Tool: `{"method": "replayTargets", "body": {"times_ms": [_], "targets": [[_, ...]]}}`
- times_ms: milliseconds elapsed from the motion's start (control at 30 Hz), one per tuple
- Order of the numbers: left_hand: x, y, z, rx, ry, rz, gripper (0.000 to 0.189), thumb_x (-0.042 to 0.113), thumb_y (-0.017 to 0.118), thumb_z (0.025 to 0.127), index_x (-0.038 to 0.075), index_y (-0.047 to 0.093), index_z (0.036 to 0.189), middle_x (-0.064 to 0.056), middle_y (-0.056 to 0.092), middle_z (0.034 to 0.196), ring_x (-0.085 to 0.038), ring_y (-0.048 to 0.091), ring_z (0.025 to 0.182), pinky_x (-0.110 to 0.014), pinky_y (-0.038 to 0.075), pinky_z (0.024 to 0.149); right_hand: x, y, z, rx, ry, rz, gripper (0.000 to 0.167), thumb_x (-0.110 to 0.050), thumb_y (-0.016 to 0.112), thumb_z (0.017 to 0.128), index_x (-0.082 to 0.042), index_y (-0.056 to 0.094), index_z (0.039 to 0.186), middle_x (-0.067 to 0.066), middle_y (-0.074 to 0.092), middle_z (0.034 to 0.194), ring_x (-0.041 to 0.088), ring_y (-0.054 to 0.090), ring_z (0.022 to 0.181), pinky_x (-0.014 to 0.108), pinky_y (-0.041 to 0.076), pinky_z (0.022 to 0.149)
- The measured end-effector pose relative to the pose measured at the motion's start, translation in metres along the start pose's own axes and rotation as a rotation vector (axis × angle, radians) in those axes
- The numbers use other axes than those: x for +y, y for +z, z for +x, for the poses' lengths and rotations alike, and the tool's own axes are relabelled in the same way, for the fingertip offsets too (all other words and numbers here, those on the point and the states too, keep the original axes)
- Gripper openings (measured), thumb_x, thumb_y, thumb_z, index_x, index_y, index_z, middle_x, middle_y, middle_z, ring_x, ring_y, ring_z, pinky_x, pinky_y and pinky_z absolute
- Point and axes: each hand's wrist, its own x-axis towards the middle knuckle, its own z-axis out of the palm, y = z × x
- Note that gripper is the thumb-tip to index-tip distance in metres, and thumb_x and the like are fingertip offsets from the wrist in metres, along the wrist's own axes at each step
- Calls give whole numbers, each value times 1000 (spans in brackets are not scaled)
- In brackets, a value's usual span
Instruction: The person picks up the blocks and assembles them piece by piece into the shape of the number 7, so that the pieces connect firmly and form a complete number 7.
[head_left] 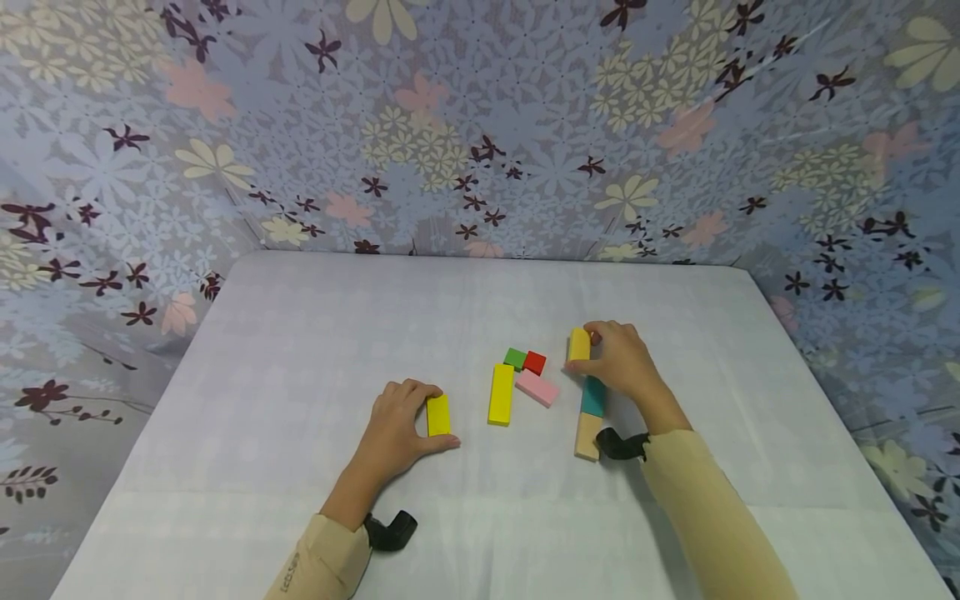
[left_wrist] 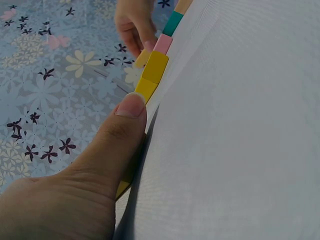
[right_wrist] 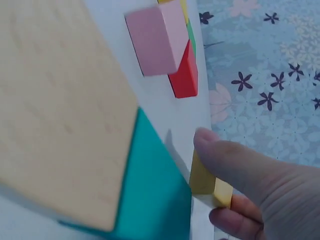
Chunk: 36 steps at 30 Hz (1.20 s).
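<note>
My left hand is around a yellow block, fingers at its far end and thumb at its near end. The left wrist view shows the thumb covering much of that block. Farther right, my right hand pinches another yellow block between thumb and fingers. This block appears slightly raised above the table in the right wrist view. Below the right hand lie a teal block and a natural wood block, end to end in a line.
Between the hands lie a longer yellow block, a pink block, a green block and a red block, close together. A white cloth covers the table. Flowered fabric hangs behind its far edge.
</note>
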Motion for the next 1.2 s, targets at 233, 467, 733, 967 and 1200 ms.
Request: {"method": "replayTargets", "body": {"times_ms": [233, 467, 733, 967, 1200], "targets": [[0, 0, 0, 5, 3, -1, 70, 56, 85, 69, 16, 63, 122, 0, 62, 116, -20, 49, 105, -40, 40, 94, 13, -1, 1, 39, 42, -13, 79, -46, 79, 81, -2, 48, 139, 17, 58, 117, 35, 42, 112, 50, 43, 93], [-1, 1, -1, 18, 11, -2, 70, 55, 86, 68, 16, 63, 122, 0, 62, 115, -21, 49, 104, -40, 41, 94, 19, -3, -2, 28, 70, -17, 78, -45, 77, 82, 2, 49, 138, 20, 58, 117, 36, 43, 109, 50, 44, 92], [0, 0, -1, 22, 10, -4, 71, 55, 86, 68, 15, 64, 122, -1, 62, 115, -21, 49, 104, -40, 40, 92, 23, -3, -3, 10, 79, -13, 81, -49, 77, 81, 1, 49, 138, 21, 57, 119, 36, 43, 108, 49, 44, 90], [0, 1, -1, 17, 6, 2, 71, 56, 85, 68, 16, 63, 122, 0, 62, 114, -20, 48, 103, -40, 40, 92, 25, -1, -3, 20, 87, 1, 81, -56, 71, 84, -2, 48, 139, 18, 56, 120, 35, 42, 111, 49, 45, 89], [-1, 1, 0, 6, 3, 2, 71, 57, 84, 69, 16, 63, 123, 0, 62, 115, -20, 48, 104, -40, 40, 93, 27, 2, -4, 41, 85, -3, 74, -50, 68, 88, 1, 48, 139, 18, 56, 118, 35, 43, 110, 50, 44, 90]]}}
